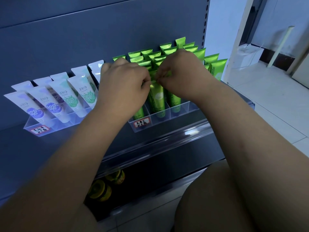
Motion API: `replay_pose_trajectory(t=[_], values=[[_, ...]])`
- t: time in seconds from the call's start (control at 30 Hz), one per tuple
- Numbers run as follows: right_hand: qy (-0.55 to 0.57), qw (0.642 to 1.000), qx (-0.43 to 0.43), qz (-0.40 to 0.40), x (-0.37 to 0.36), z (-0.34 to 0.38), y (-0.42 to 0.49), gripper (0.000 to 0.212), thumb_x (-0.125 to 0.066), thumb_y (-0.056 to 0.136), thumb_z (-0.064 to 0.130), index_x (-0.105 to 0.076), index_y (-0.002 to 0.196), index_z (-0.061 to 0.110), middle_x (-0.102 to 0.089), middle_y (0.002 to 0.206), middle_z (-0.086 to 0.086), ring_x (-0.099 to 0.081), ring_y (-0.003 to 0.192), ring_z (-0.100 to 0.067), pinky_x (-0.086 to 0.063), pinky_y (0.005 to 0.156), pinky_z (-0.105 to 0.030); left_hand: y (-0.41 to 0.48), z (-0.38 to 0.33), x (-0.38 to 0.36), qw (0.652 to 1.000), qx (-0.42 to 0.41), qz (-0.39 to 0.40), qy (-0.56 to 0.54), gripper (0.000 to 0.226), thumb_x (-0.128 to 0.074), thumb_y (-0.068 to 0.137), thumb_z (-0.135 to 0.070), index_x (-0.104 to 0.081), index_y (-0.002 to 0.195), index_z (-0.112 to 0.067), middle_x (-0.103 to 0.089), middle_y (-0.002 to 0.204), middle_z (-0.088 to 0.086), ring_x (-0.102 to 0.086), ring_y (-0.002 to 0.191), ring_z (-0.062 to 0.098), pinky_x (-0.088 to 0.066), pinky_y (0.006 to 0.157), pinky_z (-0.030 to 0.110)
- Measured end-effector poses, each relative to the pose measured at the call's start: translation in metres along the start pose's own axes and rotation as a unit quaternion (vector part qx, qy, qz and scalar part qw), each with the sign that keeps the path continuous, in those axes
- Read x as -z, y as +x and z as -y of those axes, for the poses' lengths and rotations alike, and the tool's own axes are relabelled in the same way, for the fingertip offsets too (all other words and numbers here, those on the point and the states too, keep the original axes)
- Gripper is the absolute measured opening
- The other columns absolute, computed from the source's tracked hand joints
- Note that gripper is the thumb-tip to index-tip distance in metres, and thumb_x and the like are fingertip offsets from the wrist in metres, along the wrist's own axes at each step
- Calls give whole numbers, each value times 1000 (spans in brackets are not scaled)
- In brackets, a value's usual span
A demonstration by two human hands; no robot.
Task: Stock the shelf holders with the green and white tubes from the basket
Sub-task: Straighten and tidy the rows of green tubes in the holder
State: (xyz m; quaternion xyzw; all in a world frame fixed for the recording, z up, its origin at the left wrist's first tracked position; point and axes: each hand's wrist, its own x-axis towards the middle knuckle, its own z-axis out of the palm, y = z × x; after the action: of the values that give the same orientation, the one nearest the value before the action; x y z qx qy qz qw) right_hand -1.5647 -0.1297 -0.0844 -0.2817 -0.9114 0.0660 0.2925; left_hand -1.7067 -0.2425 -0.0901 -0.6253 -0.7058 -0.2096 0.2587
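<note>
Both hands are working at the right-hand clear holder [177,120], where the left hand [123,81] and the right hand [180,74] are meeting over 1 green tube [158,97] standing cap-down in a front slot. The fingers of each hand are curling in tightly, and the fingertips [147,82] seem to be pinching the tube's flat crimped top from either side, probably so that it is going down straight between the dividers rather than leaning on its neighbours. The tube is sitting deep in its compartment, so I judge this placement is nearly finishing. Rows of green tubes [165,47] are filling the slots behind, stepped upward so every top is showing. The white tubes [73,96] are leaning in the left holder [26,129], well apart. The basket is not showing in view.
</note>
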Motion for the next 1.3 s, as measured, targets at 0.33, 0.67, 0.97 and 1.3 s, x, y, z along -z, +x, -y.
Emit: replay_pose_trajectory(t=[0.33, 0.67, 0.97, 1.3], values=[[80, 997, -23, 4, 3, -5, -5, 14, -71, 89, 19, -82, 97, 23, -76, 94, 3, -65, 94, -15, -41, 79, -21, 0, 1, -6, 997, -12, -6, -79, 8, -67, 87, -19, -72, 82, -23, -69, 82, -8, -57, 97, 24, -37, 89, 40], [113, 992, -48, 12, 2, -4, -7, 12, -73, 89, 19, -82, 95, 24, -76, 91, 5, -68, 86, -9, -50, 79, -22, -1, 3, -6, 993, 0, -3, -120, 7, -69, 85, -16, -73, 84, -21, -69, 82, -8, -56, 94, 27, -47, 87, 47], [152, 985, -80, -20, 5, -7, -8, 11, -69, 91, 25, -80, 91, 23, -74, 85, 8, -66, 82, -4, -47, 70, -12, 6, 9, -3, 979, 49, -32, -196, 14, -64, 92, -30, -76, 93, -24, -72, 87, -9, -59, 96, 24, -49, 86, 42], [60, 995, -38, -68, 2, -14, 7, 14, -69, 87, 25, -82, 94, 23, -74, 94, 1, -64, 99, -24, -41, 89, -27, 27, 20, -2, 985, 82, 37, -144, 8, -68, 90, -33, -76, 88, -32, -71, 87, -14, -50, 110, 23, -47, 93, 43]])
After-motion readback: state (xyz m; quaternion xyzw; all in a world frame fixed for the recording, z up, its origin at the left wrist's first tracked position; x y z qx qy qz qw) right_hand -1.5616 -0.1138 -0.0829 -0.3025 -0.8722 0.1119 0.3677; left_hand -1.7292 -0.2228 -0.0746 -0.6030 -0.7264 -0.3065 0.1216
